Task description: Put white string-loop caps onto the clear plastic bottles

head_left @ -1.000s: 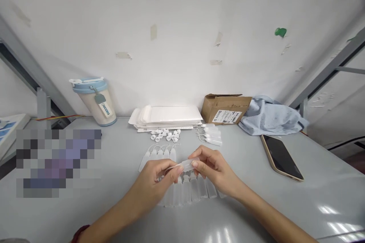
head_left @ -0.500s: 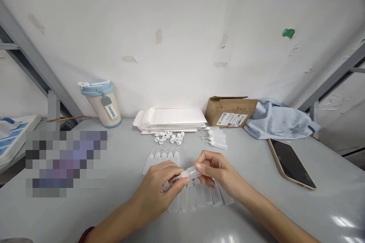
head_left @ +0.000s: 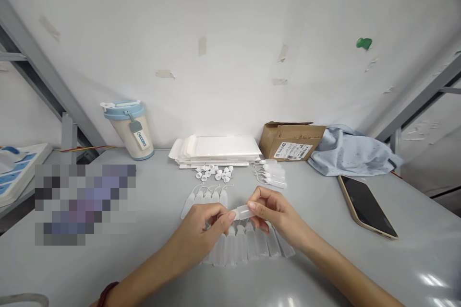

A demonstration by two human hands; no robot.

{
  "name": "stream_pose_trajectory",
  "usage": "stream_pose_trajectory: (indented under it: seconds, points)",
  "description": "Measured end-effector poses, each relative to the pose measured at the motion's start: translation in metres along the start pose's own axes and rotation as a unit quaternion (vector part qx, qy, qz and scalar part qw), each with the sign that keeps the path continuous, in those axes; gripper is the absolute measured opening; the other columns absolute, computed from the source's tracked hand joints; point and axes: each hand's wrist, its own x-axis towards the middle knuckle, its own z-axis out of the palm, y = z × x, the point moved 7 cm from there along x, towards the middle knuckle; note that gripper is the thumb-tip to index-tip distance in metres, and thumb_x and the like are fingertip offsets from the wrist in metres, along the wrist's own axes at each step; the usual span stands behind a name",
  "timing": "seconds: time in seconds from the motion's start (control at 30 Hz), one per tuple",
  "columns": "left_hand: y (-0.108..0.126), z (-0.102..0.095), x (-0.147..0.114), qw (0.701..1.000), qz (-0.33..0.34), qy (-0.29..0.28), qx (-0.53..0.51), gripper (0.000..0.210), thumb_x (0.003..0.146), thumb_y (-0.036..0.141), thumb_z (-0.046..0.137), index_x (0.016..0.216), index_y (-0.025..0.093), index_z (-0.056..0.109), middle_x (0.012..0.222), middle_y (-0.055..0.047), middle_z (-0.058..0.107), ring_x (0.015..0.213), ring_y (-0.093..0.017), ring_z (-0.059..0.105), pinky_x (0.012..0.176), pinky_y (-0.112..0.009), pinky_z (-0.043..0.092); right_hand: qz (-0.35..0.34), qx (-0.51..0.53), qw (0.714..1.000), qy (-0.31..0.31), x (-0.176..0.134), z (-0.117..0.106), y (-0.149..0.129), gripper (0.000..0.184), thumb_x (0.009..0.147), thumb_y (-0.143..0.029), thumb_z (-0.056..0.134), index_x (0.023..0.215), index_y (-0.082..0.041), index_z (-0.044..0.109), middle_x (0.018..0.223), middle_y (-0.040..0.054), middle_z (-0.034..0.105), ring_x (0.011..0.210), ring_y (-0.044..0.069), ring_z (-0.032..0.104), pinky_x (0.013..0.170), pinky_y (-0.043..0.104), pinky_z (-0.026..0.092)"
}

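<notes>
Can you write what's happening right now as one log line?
Left hand: pinches one end of small bottle | Right hand: pinches other end | Nearby: more bottles, white caps | Beyond: cardboard box

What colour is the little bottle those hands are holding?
The little bottle is cloudy white, a bit see-through; the head view shows it.

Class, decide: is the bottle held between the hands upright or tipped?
Tipped: the bottle lies sideways, stretching from left hand to right hand.
</notes>
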Motion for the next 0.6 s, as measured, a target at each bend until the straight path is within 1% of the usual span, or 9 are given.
stream_pose_trajectory:
  seconds: [0.07,0.17,0.27,0.33,0.43,0.5,0.6]
  points:
    - [-0.001,0.002,0.000,1.000,-0.006,-0.007,-0.009,0.041,0.088,0.047,0.038,0.064,0.017,0.053,0.062,0.001,0.052,0.060,-0.012,0.045,0.052,-0.023,0.032,0.000,0.000,1.000,-0.012,0.000,0.002,0.000,0.035,0.081,-0.048,0.057,0.071,-0.017,0.045,0.054,-0.0038,0.052,0.043,0.006,0.039,0.044,0.021,0.030]
    - [-0.001,0.004,0.001,1.000,0.000,-0.009,-0.003,0.038,0.088,0.044,0.039,0.065,0.017,0.051,0.060,0.003,0.046,0.056,-0.011,0.040,0.050,-0.022,0.030,0.009,0.018,1.000,-0.017,0.001,0.003,0.002,0.035,0.081,-0.048,0.058,0.070,-0.018,0.045,0.052,-0.0052,0.049,0.042,0.005,0.036,0.042,0.020,0.027]
    - [0.002,0.004,0.000,1.000,0.013,0.000,0.011,0.035,0.088,0.041,0.038,0.064,0.017,0.049,0.057,0.004,0.042,0.053,-0.010,0.038,0.049,-0.022,0.029,0.043,0.058,0.997,-0.022,0.001,0.004,0.009,0.036,0.080,-0.048,0.059,0.068,-0.018,0.043,0.048,-0.0068,0.045,0.038,0.004,0.031,0.038,0.019,0.025]
    - [0.004,0.003,-0.001,1.000,0.022,0.004,0.019,0.034,0.088,0.039,0.038,0.063,0.017,0.047,0.058,0.004,0.043,0.054,-0.010,0.039,0.050,-0.022,0.030,0.069,0.086,0.993,-0.028,0.001,0.005,0.013,0.037,0.077,-0.048,0.062,0.066,-0.019,0.042,0.044,-0.0079,0.044,0.036,0.004,0.027,0.035,0.018,0.023]
    - [0.008,0.003,-0.002,0.998,0.044,0.015,0.036,0.032,0.087,0.034,0.041,0.060,0.018,0.044,0.058,0.003,0.045,0.054,-0.010,0.041,0.050,-0.022,0.031,0.089,0.114,0.989,-0.034,0.000,0.005,0.016,0.038,0.076,-0.046,0.065,0.064,-0.019,0.041,0.042,-0.0085,0.042,0.034,0.003,0.025,0.032,0.017,0.022]
    - [0.012,0.003,-0.002,0.994,0.083,0.036,0.062,0.028,0.086,0.030,0.043,0.061,0.018,0.044,0.059,0.003,0.046,0.056,-0.011,0.043,0.051,-0.022,0.033,0.098,0.128,0.986,-0.031,0.000,0.006,0.017,0.038,0.076,-0.044,0.065,0.063,-0.019,0.040,0.042,-0.0084,0.042,0.034,0.003,0.023,0.031,0.016,0.021]
    - [0.022,-0.001,-0.003,0.970,0.192,0.077,0.129,0.025,0.087,0.026,0.041,0.066,0.017,0.050,0.062,0.001,0.049,0.060,-0.012,0.045,0.056,-0.024,0.036,0.117,0.130,0.984,-0.020,0.000,0.007,0.018,0.038,0.077,-0.044,0.064,0.062,-0.019,0.038,0.042,-0.0081,0.042,0.033,0.003,0.022,0.031,0.016,0.019]
